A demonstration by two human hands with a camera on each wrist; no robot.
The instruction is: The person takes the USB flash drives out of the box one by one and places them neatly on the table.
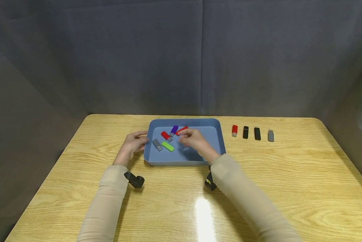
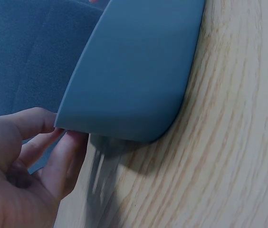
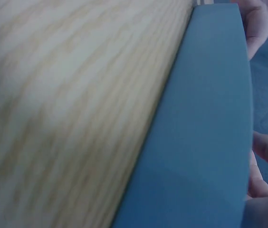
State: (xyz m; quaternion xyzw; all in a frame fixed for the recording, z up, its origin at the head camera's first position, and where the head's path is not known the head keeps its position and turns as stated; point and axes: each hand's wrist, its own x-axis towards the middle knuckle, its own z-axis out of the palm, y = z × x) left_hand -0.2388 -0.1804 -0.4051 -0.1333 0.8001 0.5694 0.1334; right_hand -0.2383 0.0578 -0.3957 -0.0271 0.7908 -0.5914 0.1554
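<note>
A shallow blue tray (image 1: 199, 122) holds several USB sticks. My left hand (image 1: 134, 144) grips the tray's left wall, thumb and fingers at the rim in the left wrist view. Over the tray's middle, my right hand (image 1: 194, 139) has its thumb and forefinger apart, with the forefinger close to a red USB stick (image 1: 182, 129); whether they touch is unclear. Left of it lie a purple USB stick (image 1: 174, 129) and another red USB stick (image 1: 166, 135). Nearer the front are a grey USB stick (image 1: 157, 145) and a lime green USB stick (image 1: 168, 146).
On the wooden table (image 1: 175, 198), right of the tray, a row holds a red USB stick (image 1: 234, 130), a black one with a pale band (image 1: 245, 132), a plain black one (image 1: 257, 133) and a grey one (image 1: 270, 135). Dark curtains (image 1: 138, 67) stand behind and at the sides.
</note>
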